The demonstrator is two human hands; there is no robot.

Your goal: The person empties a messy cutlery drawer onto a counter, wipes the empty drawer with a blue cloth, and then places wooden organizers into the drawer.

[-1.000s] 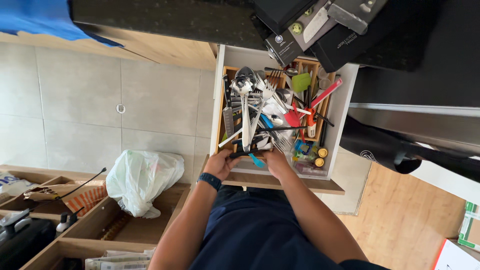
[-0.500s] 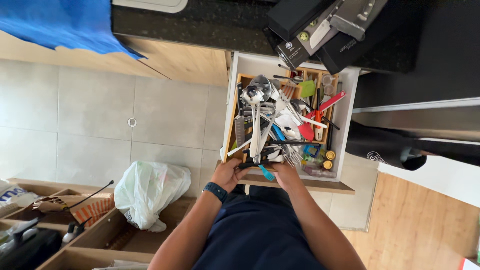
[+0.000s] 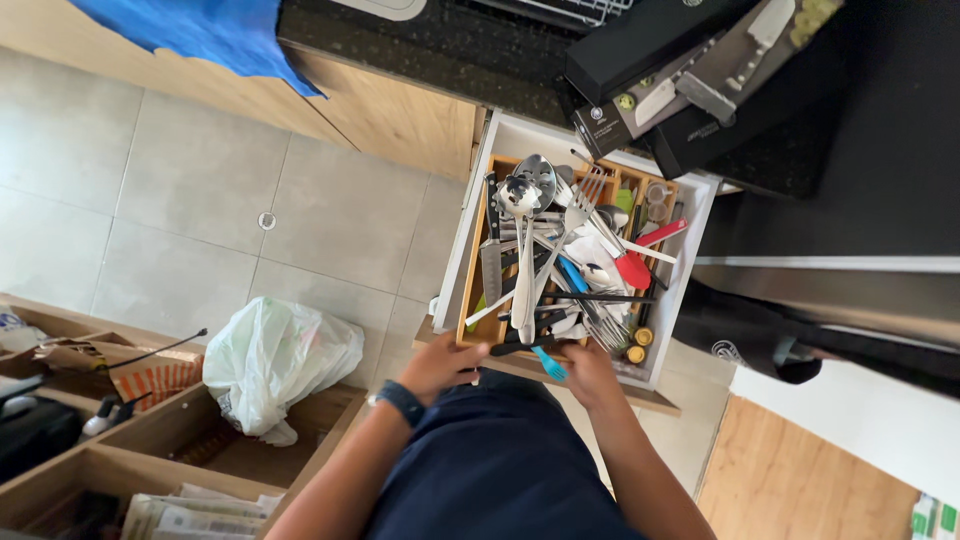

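Both hands grip the near edge of the wooden cutlery tray (image 3: 470, 290): left hand (image 3: 440, 366) curled around its left corner, right hand (image 3: 588, 372) closed on the right end. It sits in the open white drawer (image 3: 690, 250), heaped with spoons, forks (image 3: 578, 205), knives.

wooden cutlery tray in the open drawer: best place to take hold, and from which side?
Probably the wooden cutlery tray by its near short end, from the person's side. The left hand and right hand sit there, one per corner. Piled cutlery covers the top; the drawer walls flank the long sides.
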